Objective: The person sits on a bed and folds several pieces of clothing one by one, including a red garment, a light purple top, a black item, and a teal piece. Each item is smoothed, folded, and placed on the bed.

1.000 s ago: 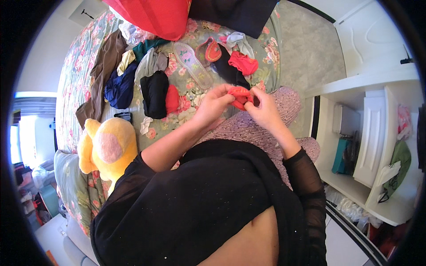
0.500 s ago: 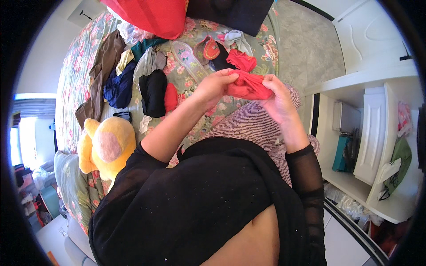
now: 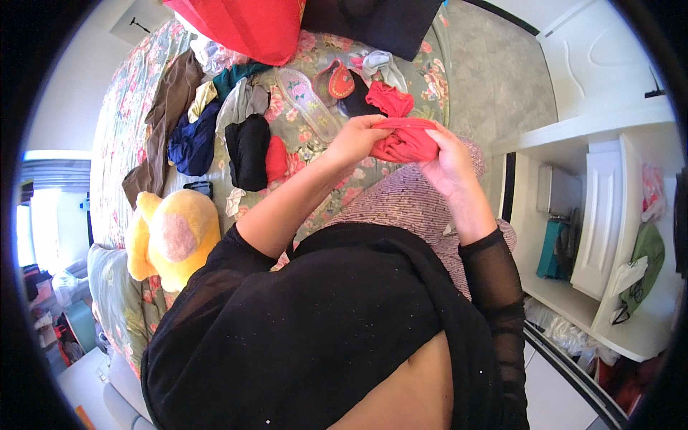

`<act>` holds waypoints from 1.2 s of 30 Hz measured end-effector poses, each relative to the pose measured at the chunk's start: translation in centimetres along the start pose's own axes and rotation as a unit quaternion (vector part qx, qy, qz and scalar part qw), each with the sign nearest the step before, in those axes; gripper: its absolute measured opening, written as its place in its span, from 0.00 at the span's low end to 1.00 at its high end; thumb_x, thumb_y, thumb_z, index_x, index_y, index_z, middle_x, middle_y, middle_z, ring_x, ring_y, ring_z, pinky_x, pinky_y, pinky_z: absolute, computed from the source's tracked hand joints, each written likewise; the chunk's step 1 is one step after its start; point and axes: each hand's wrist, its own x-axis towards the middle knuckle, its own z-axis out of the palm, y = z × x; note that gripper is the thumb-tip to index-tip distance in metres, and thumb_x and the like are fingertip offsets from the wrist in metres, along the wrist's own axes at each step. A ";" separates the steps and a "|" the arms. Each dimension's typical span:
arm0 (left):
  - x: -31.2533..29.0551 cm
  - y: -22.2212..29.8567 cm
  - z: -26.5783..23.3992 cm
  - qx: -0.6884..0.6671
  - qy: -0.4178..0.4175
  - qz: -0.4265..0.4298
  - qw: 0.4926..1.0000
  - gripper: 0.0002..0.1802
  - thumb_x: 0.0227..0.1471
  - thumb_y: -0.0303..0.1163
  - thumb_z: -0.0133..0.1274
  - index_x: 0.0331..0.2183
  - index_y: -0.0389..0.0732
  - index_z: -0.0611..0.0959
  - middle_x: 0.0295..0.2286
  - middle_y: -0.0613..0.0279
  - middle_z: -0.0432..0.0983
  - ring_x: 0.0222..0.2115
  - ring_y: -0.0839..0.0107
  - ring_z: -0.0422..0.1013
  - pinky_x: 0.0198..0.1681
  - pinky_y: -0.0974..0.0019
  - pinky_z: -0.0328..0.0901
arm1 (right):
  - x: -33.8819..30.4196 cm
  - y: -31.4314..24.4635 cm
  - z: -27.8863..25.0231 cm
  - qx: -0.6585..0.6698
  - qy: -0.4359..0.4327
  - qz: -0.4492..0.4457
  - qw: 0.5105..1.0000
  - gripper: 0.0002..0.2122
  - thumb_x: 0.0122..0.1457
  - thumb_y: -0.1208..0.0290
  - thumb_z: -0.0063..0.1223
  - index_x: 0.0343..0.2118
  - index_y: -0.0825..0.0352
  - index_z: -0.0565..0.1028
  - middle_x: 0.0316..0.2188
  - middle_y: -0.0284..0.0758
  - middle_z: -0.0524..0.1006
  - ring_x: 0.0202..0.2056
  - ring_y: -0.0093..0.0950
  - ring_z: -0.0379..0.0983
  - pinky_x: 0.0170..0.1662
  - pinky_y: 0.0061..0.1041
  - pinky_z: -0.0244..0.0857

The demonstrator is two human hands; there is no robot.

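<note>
A small folded red cloth garment (image 3: pixel 403 145) is held up between my two hands, over my lap. My left hand (image 3: pixel 355 140) pinches its left end, thumb on top. At the other end my right hand (image 3: pixel 453 163) grips it with the thumb along the upper edge. The cloth is bunched, with a band-like upper edge; its exact kind is hard to tell. Just beyond it on the bed lies another crumpled red garment (image 3: pixel 389 99), beside a dark piece and a red embroidered insole (image 3: pixel 340 82). Left of that is a pale embroidered insole (image 3: pixel 308 100).
On the flowered bedspread (image 3: pixel 118 107) lie a rolled black garment (image 3: pixel 247 153), a navy garment (image 3: pixel 192 143) and brown trousers (image 3: pixel 172 93). A yellow plush toy (image 3: pixel 179 233) sits at my left. Red (image 3: pixel 247 29) and black bags (image 3: pixel 373 25) stand at the far side. White shelving (image 3: pixel 566 132) is on the right.
The red garment has been turned and gathered between my hands, so its upper edge now shows as a band. My left hand has shifted slightly, and both hands still hold the cloth.
</note>
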 end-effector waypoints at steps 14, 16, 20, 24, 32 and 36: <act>-1.9 1.7 1.5 0.070 -0.152 -0.018 0.986 0.15 0.54 0.28 0.53 0.45 0.36 0.76 0.39 0.64 0.76 0.38 0.80 0.71 0.42 0.73 0.65 | 0.9 -2.1 -0.5 -0.552 -0.010 -0.221 0.804 0.08 0.57 0.80 0.44 0.38 0.69 0.73 0.31 0.34 0.76 0.34 0.25 0.73 0.39 0.24 0.66; -1.5 1.6 0.7 0.037 -0.102 -0.008 0.994 0.13 0.55 0.28 0.52 0.43 0.36 0.77 0.38 0.64 0.76 0.36 0.81 0.71 0.40 0.74 0.65 | 0.6 -1.6 -0.1 -0.355 -0.006 -0.138 0.925 0.09 0.58 0.80 0.42 0.39 0.69 0.73 0.33 0.35 0.76 0.35 0.26 0.74 0.40 0.25 0.67; -0.6 1.3 0.4 -0.069 -0.100 -0.019 0.992 0.16 0.57 0.30 0.50 0.47 0.35 0.75 0.44 0.59 0.76 0.41 0.75 0.73 0.46 0.70 0.66 | -0.1 -1.0 0.7 -0.053 0.008 -0.017 0.998 0.10 0.61 0.76 0.42 0.43 0.70 0.71 0.39 0.38 0.76 0.41 0.28 0.74 0.46 0.29 0.69; -1.3 1.0 1.3 -0.244 -0.115 -0.031 0.962 0.21 0.59 0.35 0.47 0.52 0.37 0.72 0.46 0.62 0.75 0.41 0.75 0.73 0.46 0.68 0.64 | -0.8 -1.8 0.8 -0.041 -0.035 0.000 0.999 0.09 0.63 0.74 0.43 0.43 0.70 0.71 0.41 0.39 0.76 0.43 0.29 0.74 0.48 0.31 0.69; -2.4 1.9 1.1 -0.210 -0.182 -0.105 0.955 0.24 0.59 0.43 0.49 0.52 0.39 0.72 0.47 0.63 0.75 0.46 0.74 0.71 0.50 0.67 0.63 | -0.3 -2.5 0.2 -0.067 -0.068 0.018 0.995 0.10 0.64 0.73 0.42 0.45 0.71 0.70 0.42 0.40 0.75 0.44 0.29 0.74 0.50 0.30 0.68; -2.3 1.6 1.4 -0.124 -0.175 -0.095 0.972 0.26 0.57 0.41 0.52 0.53 0.38 0.71 0.48 0.62 0.74 0.47 0.72 0.70 0.52 0.65 0.62 | -0.2 -2.0 0.6 -0.079 -0.039 0.021 0.996 0.09 0.64 0.73 0.43 0.43 0.70 0.72 0.40 0.39 0.76 0.42 0.29 0.75 0.48 0.31 0.69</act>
